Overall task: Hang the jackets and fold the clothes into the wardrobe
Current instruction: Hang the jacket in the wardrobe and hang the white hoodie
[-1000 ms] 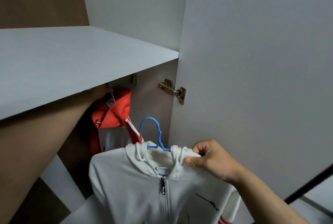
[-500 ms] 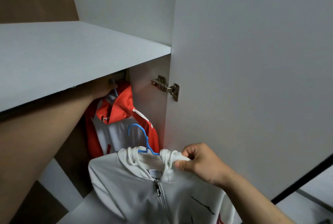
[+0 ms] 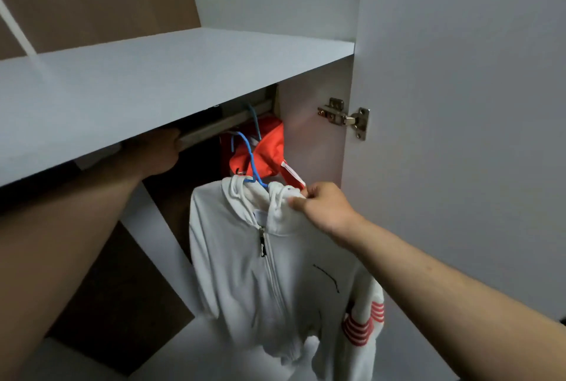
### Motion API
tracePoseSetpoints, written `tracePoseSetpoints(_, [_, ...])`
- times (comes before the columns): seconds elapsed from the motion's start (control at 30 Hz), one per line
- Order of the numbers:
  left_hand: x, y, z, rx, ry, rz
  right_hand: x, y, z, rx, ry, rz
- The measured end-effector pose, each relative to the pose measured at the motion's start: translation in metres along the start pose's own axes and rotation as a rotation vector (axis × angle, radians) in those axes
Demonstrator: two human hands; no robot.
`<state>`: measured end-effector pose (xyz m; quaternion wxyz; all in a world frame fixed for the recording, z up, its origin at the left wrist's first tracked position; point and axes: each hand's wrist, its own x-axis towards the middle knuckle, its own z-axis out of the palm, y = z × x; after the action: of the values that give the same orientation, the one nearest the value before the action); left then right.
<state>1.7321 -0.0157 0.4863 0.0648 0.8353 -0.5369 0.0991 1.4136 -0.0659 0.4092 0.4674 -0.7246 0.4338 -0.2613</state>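
A white zip jacket (image 3: 275,273) with red-striped cuffs hangs on a blue hanger (image 3: 249,160), whose hook is just below the metal rail (image 3: 220,125) under the shelf. My right hand (image 3: 321,209) pinches the jacket's collar and hanger shoulder. An orange and white jacket (image 3: 263,151) hangs on the rail on another blue hanger, against the right wall. My left hand (image 3: 156,151) reaches under the shelf and touches the rail's left part; its fingers are partly hidden, so I cannot tell if it grips.
A wide white shelf (image 3: 153,83) juts out above the rail. The open wardrobe door (image 3: 459,105) stands at the right, held by a metal hinge (image 3: 346,119). A white divider panel (image 3: 153,227) and brown back wall lie below.
My right hand raised the white jacket up towards the rail. My left hand slid left along the rail, away from the orange jacket's hanger.
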Motion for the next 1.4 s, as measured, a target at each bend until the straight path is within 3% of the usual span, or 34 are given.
tracePoseSetpoints(0.5, [-0.008,0.002,-0.008,-0.135,-0.052,-0.034,0.068,-0.055,0.068,0.103,0.048,0.018])
tracePoseSetpoints(0.93, [-0.018,0.009,-0.014,-0.203,-0.025,-0.043,0.064,-0.012,0.088,-0.074,-0.083,0.012])
tracePoseSetpoints(1.13, [-0.027,0.018,-0.019,-0.285,-0.067,-0.017,0.051,0.015,0.090,-0.368,-0.104,-0.028])
tracePoseSetpoints(1.4, [-0.023,0.015,-0.014,-0.233,-0.048,-0.040,0.034,0.042,0.072,-0.495,-0.196,0.097])
